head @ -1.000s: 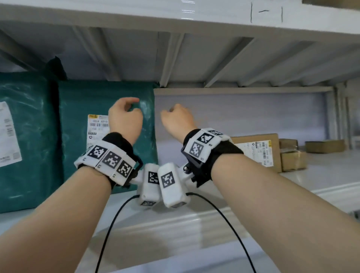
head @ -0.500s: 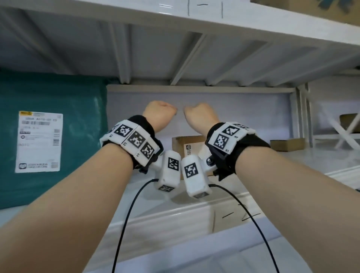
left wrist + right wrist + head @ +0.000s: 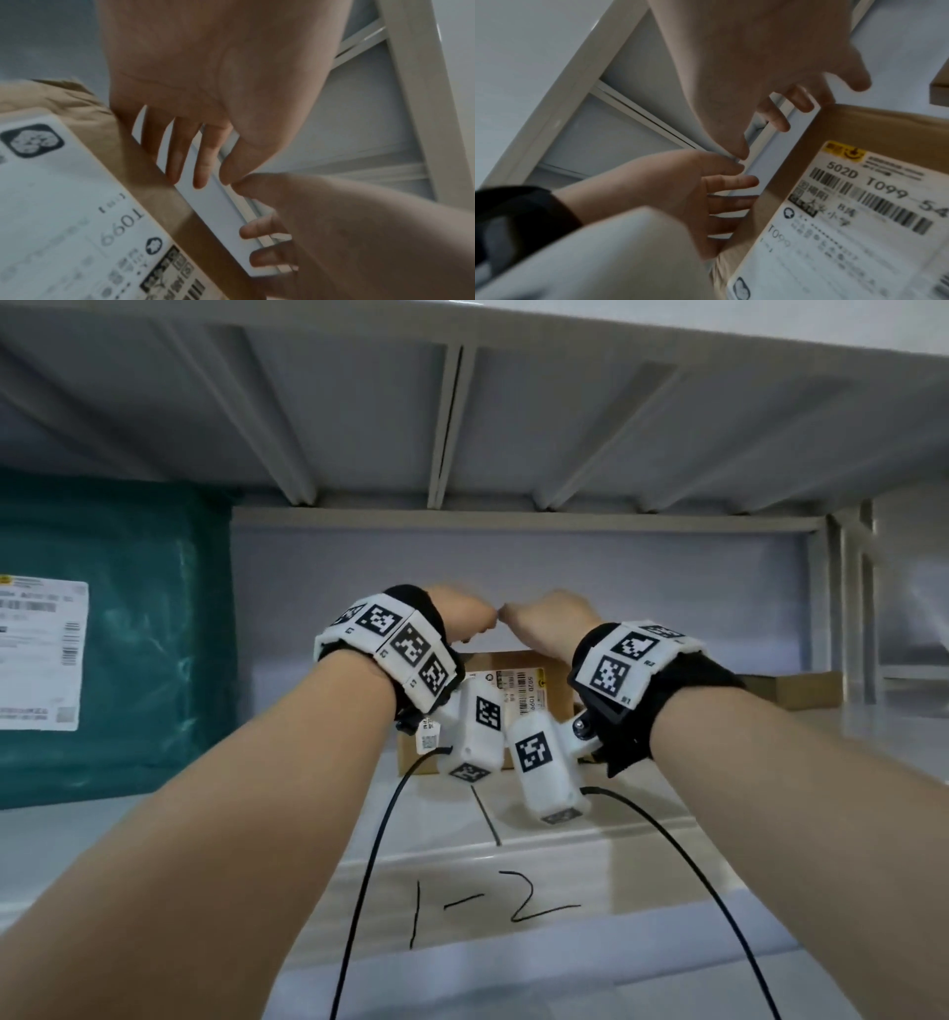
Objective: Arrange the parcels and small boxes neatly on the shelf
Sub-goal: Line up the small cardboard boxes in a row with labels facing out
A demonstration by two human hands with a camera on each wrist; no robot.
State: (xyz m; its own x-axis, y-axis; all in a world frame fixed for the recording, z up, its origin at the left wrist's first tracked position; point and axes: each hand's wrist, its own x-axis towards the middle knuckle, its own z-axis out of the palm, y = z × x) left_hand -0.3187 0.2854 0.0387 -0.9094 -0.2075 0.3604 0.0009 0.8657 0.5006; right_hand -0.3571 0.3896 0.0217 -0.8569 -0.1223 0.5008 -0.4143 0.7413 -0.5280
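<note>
A brown cardboard box [image 3: 518,662] with a white shipping label stands on the shelf [image 3: 667,860], mostly hidden behind my wrists. My left hand [image 3: 462,613] and right hand [image 3: 549,618] meet above its top edge, knuckles nearly touching. In the left wrist view the left hand [image 3: 195,162] reaches past the box's [image 3: 159,182] top edge with straight fingers, the right hand [image 3: 334,223] beside it. In the right wrist view the right hand [image 3: 780,119] hangs over the box [image 3: 805,146] with relaxed fingers, beside the left hand [image 3: 693,192]. Neither hand visibly grips it.
A large green parcel [image 3: 149,634] with a white label stands upright at the left. A small flat cardboard box [image 3: 806,688] lies at the right near the shelf's upright post [image 3: 847,608]. The shelf above [image 3: 462,403] is close overhead. "1-2" is written on the front lip.
Both hands have moved right, away from the green parcels, and come together over the brown box. The view has followed them to the right.
</note>
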